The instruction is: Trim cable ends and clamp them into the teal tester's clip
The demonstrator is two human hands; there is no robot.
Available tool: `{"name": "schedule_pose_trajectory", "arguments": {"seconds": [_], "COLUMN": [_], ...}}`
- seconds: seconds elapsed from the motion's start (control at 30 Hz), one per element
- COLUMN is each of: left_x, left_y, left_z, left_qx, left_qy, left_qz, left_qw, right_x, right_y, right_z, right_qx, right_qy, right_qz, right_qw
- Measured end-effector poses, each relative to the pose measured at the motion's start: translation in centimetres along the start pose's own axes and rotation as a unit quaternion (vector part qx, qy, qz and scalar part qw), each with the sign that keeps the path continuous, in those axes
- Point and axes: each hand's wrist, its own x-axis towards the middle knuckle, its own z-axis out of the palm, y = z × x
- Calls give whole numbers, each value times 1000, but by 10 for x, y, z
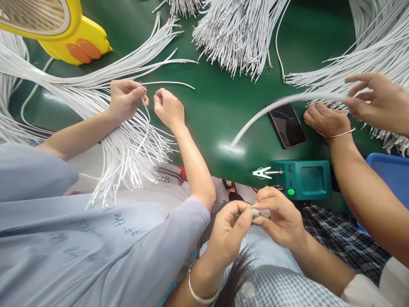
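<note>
In front of the blue checked shirt, my left hand and my right hand meet at the fingertips. Between them they pinch a small whitish piece with a ribbed look; most of it is covered by the fingers, so I cannot tell its kind. Just beyond my right hand stands a small green device with a bright green button, a recessed top and a pale clip on its near left side.
A co-worker at left handles a thin white cable beside bundled cables. At right, another person's hand holds a thicker white tube above a phone. More cable bundles, a yellow object and a blue tray surround the green table.
</note>
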Motion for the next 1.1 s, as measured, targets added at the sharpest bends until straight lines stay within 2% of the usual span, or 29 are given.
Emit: {"name": "schedule_pose_trajectory", "arguments": {"seconds": [0.13, 0.23, 0.4, 0.5, 0.57, 0.63, 0.73, 0.8, 0.9, 1.0, 1.1], "left_x": [1, 1, 3, 10, 18, 31, 54, 69, 85, 93, 97], "left_y": [-5, -9, -6, -12, -23, -37, -57, -66, -69, -66, -65], "left_z": [-1, 0, 1, -1, -3, -5, -7, -7, -5, -4, -4], "left_qx": [-20, -23, 2, 31, 61, 94, 152, 175, 187, 193, 188], "left_qy": [-3, 5, 19, 37, 74, 116, 155, 164, 160, 158, 159], "left_qz": [-31, -30, -43, -34, -19, 11, 84, 118, 135, 141, 134], "left_qw": [999, 999, 999, 998, 995, 989, 973, 964, 960, 958, 960], "right_x": [3, 5, 4, 5, 10, 19, 32, 39, 47, 51, 54], "right_y": [2, 2, 1, 1, 3, 7, 18, 26, 34, 38, 41], "right_z": [-1, -3, -7, -18, -32, -49, -69, -74, -71, -67, -67], "right_qx": [-35, -70, -129, -179, -219, -302, -462, -524, -583, -614, -621], "right_qy": [-9, -13, -38, -54, -30, -29, -126, -188, -234, -249, -253], "right_qz": [-26, -44, -27, -21, -32, -28, -17, -17, -2, 13, -8], "right_qw": [999, 997, 991, 982, 975, 952, 878, 830, 778, 749, 741]}}
